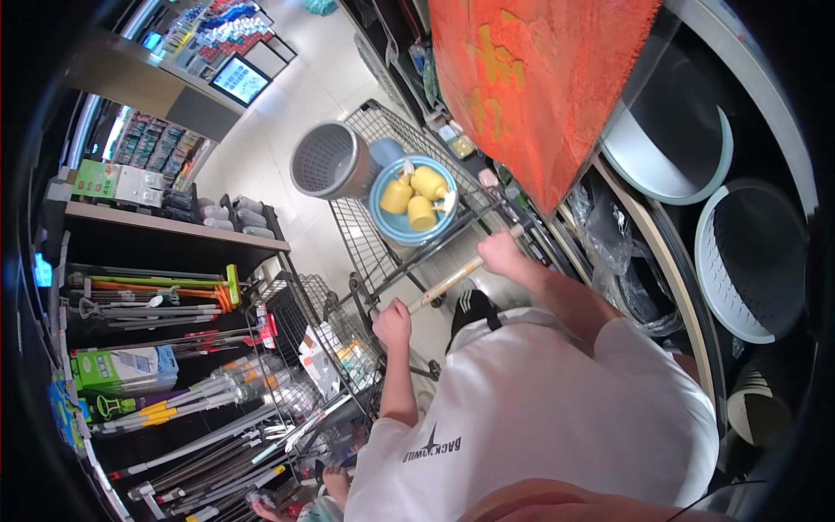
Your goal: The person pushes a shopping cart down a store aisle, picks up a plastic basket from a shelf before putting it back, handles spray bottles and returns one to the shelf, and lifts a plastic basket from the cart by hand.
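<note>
by the left grip (393,323) and right grip (503,252), both curled tight, the handle (452,278) of a wire cart (352,246) is held. a blue basin (374,211) with yellow bottles (397,197) is already loaded; a grey bin (326,162) is seen beside it. whether anything is left to add cannot be told.

"What can you read?"
"On the white shirt (531,418), dark print: BACK TO WILD."
"And the orange-red banner (565,87)?"
"Yellow characters, too blurred to make out."
"The lit screen (240,80)?"
"Rows of pale characters on blue, too small to read."
</note>
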`<control>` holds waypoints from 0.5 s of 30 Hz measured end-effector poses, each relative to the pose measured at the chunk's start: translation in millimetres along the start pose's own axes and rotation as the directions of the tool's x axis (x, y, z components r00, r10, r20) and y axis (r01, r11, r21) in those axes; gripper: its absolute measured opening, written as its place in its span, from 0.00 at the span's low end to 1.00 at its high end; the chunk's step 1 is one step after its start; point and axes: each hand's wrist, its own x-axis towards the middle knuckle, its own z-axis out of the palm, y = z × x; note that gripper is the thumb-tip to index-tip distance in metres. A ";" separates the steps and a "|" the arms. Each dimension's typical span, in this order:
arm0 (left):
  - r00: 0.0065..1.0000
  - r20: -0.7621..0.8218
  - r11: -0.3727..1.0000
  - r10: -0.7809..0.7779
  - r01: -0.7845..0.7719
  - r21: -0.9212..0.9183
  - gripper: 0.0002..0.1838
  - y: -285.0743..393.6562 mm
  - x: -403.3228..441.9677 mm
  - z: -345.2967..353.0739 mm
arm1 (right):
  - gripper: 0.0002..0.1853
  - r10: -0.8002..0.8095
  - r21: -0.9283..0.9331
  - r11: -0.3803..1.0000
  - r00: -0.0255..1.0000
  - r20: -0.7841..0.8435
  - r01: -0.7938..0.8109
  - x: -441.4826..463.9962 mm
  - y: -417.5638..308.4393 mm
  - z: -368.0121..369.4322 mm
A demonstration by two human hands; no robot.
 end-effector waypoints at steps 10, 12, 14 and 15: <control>0.998 -0.066 1.000 -0.007 0.006 -0.020 0.23 8.9 -84.5 -10.6 | 0.07 0.006 0.034 0.999 0.999 0.044 -0.007 -87.1 -10.7 12.5; 0.996 -0.091 0.999 0.010 -0.014 -0.038 0.23 11.8 -100.6 -7.8 | 0.07 0.003 0.051 0.999 0.999 0.050 -0.005 -104.0 -9.4 19.3; 0.996 -0.092 0.999 0.021 -0.024 -0.034 0.22 16.4 -118.4 -2.7 | 0.07 -0.003 0.054 0.999 1.000 0.031 0.002 -121.1 -5.3 34.2; 0.996 -0.086 0.999 0.037 -0.040 -0.031 0.22 17.3 -126.9 -2.5 | 0.07 -0.003 0.059 0.998 1.000 0.018 0.002 -129.0 -4.9 40.1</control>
